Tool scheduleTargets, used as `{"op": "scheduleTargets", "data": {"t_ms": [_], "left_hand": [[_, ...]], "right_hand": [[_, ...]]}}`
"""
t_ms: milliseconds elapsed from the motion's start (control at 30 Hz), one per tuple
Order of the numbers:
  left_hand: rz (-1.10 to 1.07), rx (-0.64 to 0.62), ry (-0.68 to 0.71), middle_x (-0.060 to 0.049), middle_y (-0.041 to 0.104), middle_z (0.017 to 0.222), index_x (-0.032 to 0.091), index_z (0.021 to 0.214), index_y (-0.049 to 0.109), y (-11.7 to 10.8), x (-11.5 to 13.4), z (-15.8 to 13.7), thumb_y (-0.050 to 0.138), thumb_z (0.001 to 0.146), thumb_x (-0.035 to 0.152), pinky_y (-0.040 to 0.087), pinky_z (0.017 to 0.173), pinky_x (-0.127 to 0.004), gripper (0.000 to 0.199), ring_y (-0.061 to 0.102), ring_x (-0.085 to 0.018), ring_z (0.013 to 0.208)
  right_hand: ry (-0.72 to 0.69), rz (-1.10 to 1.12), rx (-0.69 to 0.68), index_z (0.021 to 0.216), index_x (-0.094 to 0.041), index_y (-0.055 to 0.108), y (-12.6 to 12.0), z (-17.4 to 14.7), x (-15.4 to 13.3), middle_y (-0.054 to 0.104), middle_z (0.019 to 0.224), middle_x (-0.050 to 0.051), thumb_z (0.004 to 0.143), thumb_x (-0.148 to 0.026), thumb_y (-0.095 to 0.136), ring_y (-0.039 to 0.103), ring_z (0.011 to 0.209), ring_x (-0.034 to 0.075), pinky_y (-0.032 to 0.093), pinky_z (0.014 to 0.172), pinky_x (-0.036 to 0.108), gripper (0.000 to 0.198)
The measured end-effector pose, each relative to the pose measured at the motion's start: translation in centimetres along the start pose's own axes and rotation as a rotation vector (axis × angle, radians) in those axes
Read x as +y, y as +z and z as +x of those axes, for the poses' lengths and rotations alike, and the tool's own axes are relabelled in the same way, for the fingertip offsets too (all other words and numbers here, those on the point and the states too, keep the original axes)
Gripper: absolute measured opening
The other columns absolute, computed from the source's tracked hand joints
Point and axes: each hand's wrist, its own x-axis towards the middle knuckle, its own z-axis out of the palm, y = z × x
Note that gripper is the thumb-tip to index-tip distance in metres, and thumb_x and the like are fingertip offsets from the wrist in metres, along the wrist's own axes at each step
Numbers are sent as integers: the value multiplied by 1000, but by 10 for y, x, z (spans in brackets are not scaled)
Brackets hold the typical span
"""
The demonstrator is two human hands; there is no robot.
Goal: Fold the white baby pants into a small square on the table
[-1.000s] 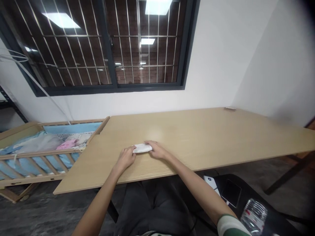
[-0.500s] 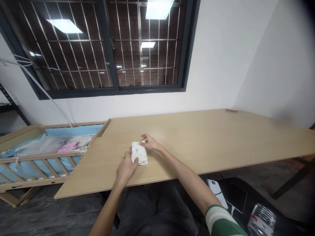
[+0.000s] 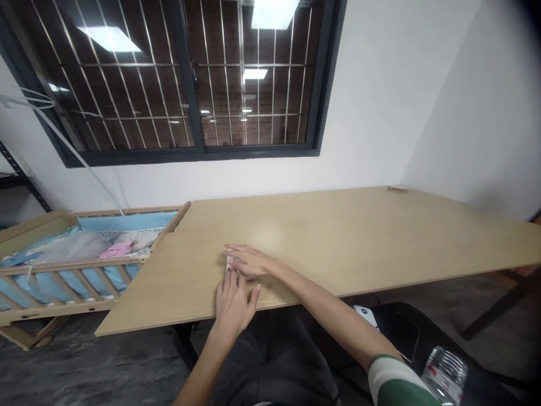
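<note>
A small folded white cloth with a faint print lies on the wooden table near its front edge. Most of it is hidden under my hands. My right hand lies flat across the cloth with its fingers stretched to the left. Just in front, my left hand rests with its fingers extended, the tips touching the near side of the cloth and the thumb spread apart. Neither hand grips anything.
A wooden crib with blue padding and bedding stands left of the table. On a dark surface at the lower right are a plastic bottle, a white device and a dark phone-like slab. A barred window is behind.
My right hand has come down flat over the cloth, moving left and nearer. My left hand has shifted from the cloth's left edge to its near side, covering more of it.
</note>
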Motion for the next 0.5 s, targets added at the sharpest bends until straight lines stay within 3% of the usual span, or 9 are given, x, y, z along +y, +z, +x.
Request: {"op": "scheduleTargets", "data": {"t_ms": [133,267,400,500], "left_hand": [[60,-4,4,-28,58,139,4,138,59,13,10,-10,37,102,50,43,106,-50,62,51,-40,132],[71,-27,-4,-29,61,134,4,134,63,16,11,-10,37,102,49,45,103,-50,61,57,-41,126],[58,-36,-14,-26,56,141,7,138,59,15,11,-9,37,102,49,46,102,-48,59,49,-40,135],[40,-33,-39,-23,52,148,11,144,54,13,11,-9,36,103,47,44,105,-48,58,44,-37,140]], "right_hand": [[-89,29,-176,154,-25,45,11,-12,-21,37,162,5,108,-52,29,26,153,19,14,125,35,56],[-30,52,-275,157,-24,41,19,-19,-16,38,162,4,109,-52,25,25,153,18,11,126,35,58],[45,48,-279,157,-25,38,19,-17,7,29,165,4,108,-52,26,19,155,20,7,126,39,58],[60,59,-194,155,-29,43,17,-9,33,29,165,3,107,-50,36,20,155,21,8,126,42,53]]}}
